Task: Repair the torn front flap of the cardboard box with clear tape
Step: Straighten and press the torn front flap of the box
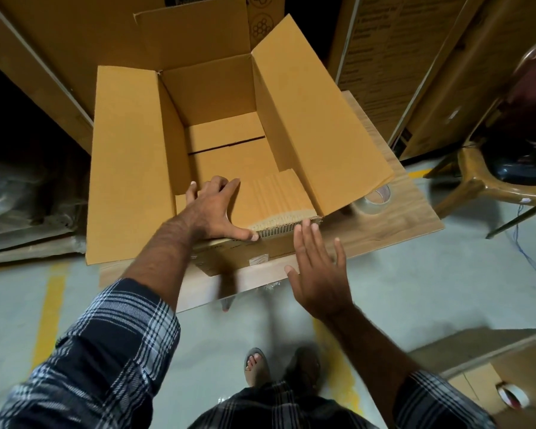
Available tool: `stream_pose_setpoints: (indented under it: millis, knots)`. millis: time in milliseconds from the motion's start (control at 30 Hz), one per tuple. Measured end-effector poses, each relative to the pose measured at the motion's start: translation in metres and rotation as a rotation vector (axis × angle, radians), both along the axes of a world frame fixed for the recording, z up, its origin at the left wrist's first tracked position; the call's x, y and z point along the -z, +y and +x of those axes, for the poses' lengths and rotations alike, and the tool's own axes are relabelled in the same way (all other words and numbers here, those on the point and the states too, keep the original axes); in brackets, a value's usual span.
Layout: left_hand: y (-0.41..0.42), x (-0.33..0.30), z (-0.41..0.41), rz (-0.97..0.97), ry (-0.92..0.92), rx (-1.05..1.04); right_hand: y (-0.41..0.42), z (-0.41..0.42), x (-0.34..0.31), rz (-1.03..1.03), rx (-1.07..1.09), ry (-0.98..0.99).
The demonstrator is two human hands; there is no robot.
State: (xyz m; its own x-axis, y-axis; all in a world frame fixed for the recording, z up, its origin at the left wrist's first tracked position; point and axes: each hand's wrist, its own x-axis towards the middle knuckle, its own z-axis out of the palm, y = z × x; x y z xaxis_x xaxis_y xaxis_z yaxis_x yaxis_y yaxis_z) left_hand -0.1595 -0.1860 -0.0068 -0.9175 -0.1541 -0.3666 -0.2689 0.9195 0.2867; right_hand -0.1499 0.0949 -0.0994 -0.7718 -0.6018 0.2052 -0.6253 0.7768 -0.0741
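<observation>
An open brown cardboard box (pixel 217 88) stands on a low wooden board (pixel 393 218), its side and back flaps spread outward. The front flap (pixel 276 196) is folded into the box, and its fold line shows a torn, frayed strip of corrugation (pixel 279 226). My left hand (pixel 214 209) grips that flap, fingers over its inner edge and thumb pressed on the tear. My right hand (pixel 319 270) hovers with fingers apart just in front of the box's near wall, its fingertips close to the right end of the tear, holding nothing. A roll of clear tape (pixel 375 198) lies on the board, right of the box.
Tall cardboard cartons (pixel 415 57) stand behind and to both sides. A wooden chair (pixel 492 174) with dark items is at the right. Another carton with a tape roll (pixel 512 396) sits at lower right. My feet in sandals (pixel 257 363) stand on grey floor with yellow lines.
</observation>
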Motion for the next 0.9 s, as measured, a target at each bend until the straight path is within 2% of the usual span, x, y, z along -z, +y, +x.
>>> stream_pose_setpoints:
  millis: [267,400,500,767,900]
  knots:
    - [0.001,0.001,-0.002,0.007,-0.007,0.001,0.0,-0.013,-0.008,-0.055,0.007,0.121]
    - [0.0,0.0,-0.002,-0.002,-0.006,0.002,0.001,-0.021,-0.019,-0.286,0.028,0.221]
    - [0.0,0.001,-0.002,-0.007,0.002,0.005,0.006,-0.031,-0.027,-0.426,0.06,0.196]
    - [0.001,0.0,-0.002,-0.023,0.026,0.008,0.009,-0.068,-0.052,-0.404,0.028,0.068]
    - [0.0,0.0,-0.002,-0.019,0.034,0.003,0.01,-0.081,-0.065,-0.32,-0.002,-0.03]
